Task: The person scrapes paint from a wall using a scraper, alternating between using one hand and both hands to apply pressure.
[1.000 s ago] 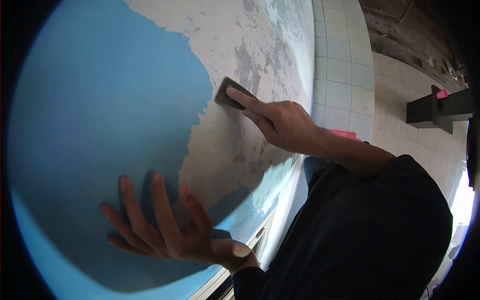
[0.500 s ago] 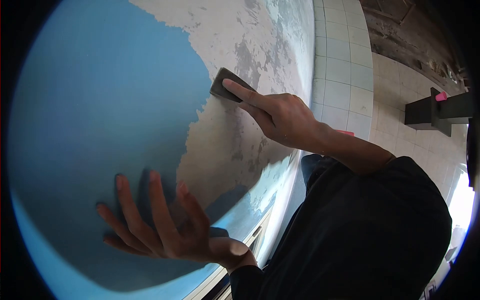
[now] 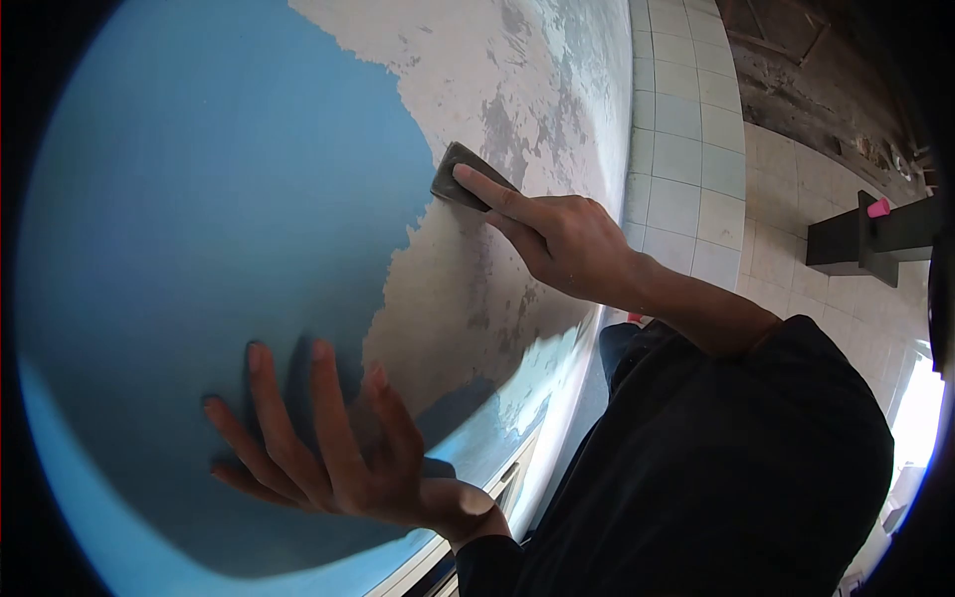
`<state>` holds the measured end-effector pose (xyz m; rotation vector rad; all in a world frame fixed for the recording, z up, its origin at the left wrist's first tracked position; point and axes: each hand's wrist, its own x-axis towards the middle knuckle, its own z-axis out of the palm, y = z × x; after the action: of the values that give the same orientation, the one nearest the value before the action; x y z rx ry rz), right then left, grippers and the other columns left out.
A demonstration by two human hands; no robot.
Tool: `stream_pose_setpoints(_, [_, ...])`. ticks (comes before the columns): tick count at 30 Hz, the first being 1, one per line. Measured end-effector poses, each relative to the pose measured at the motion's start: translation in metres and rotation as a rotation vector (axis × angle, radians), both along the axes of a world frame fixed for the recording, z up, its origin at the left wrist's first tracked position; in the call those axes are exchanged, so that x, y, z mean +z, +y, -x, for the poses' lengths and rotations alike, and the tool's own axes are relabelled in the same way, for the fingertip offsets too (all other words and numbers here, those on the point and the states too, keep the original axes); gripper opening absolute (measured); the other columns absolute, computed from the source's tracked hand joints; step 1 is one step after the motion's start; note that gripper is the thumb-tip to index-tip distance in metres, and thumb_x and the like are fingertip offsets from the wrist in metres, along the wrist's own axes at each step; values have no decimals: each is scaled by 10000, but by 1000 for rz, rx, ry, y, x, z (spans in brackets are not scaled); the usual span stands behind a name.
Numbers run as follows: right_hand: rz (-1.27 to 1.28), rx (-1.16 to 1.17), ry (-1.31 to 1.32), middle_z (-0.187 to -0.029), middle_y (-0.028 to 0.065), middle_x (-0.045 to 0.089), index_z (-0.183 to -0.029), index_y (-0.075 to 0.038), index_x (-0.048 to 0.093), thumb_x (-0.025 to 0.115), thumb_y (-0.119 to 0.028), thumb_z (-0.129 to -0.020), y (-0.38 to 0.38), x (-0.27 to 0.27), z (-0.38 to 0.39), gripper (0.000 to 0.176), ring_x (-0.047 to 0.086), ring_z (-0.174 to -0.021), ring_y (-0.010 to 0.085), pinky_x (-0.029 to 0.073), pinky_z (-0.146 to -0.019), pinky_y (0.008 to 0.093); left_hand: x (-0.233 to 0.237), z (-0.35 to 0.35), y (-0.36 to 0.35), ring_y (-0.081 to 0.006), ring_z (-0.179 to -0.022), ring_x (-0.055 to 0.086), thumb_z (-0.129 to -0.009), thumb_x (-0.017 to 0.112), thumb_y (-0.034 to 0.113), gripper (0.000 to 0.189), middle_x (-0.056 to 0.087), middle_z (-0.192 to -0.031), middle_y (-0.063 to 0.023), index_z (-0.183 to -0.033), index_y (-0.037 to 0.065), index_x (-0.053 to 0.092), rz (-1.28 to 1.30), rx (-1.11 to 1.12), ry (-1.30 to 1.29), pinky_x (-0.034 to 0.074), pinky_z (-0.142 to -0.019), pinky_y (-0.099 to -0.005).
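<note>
A flat, dark rectangular scraper is in my right hand, with the index finger stretched along its face. Its edge lies against the wall, at the ragged border between the blue paint and a bare, pale patch. Lower down, my left hand rests on the blue surface with fingers spread and nothing held. A shadow falls across the wall around it.
Pale tiles run beyond the wall's edge. A light-coloured frame borders the wall near my left wrist. Farther off, a pink cup stands on a dark piece of furniture.
The view has shifted slightly, so wall and hands appear a little farther right. The scraper stays at the paint border, and my left hand remains spread on the wall.
</note>
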<state>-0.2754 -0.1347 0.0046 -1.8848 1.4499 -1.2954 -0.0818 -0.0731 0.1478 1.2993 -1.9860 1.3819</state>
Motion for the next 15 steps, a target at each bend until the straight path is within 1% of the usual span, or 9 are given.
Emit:
stream_pose_setpoints(1, [-18, 10, -7, -692, 129, 667, -1482, -257, 332, 498, -244, -981, 1, -1, 0, 528, 640, -537, 293, 529, -532, 402, 0, 1, 1, -291, -1290, 493, -843, 678, 436, 238, 652, -1232, 13, -1007, 273, 731, -4, 3, 4, 192, -1143, -511])
stream_pose_setpoints(4, [79, 31, -48, -688, 135, 660, -1480, -246, 337, 497, -234, -981, 8, -12, -5, 524, 635, -530, 295, 527, -529, 403, 0, 0, 1, -291, -1292, 491, -845, 676, 431, 228, 653, -1231, 16, -1004, 277, 732, -6, -5, 5, 197, -1142, -511])
stream_pose_setpoints(7, [63, -11, 4, -679, 137, 652, -1481, -242, 334, 492, -233, -984, 1, -3, -1, 522, 631, -530, 294, 525, -538, 409, 0, 0, 1, -288, -1295, 489, -838, 680, 437, 233, 653, -1229, 18, -1007, 284, 730, -2, 5, 2, 195, -1146, -512])
stream_pose_setpoints(10, [-59, 36, -19, -689, 141, 654, -1486, -243, 324, 493, -229, -983, 6, 5, -1, 531, 636, -546, 298, 524, -545, 415, -2, -1, 2, -342, -1319, 447, -820, 665, 431, 245, 649, -1230, -6, -1008, 287, 727, -38, 34, 31, 107, -1171, -542])
stream_pose_setpoints(13, [23, 63, -62, -680, 139, 650, -1486, -241, 325, 490, -245, -987, 11, -3, -6, 525, 636, -549, 294, 521, -543, 415, -3, -3, 1, -336, -1321, 446, -812, 672, 436, 245, 652, -1224, 1, -1006, 297, 726, -31, 23, 35, 110, -1171, -544])
stream_pose_setpoints(15, [33, 31, -3, -713, 149, 672, -1464, -200, 378, 522, -176, -974, 9, 1, -4, 511, 650, -542, 269, 527, -522, 377, -2, -4, 0, -333, -1321, 447, -813, 669, 440, 248, 655, -1218, 3, -1007, 297, 725, -19, 20, 26, 114, -1173, -539])
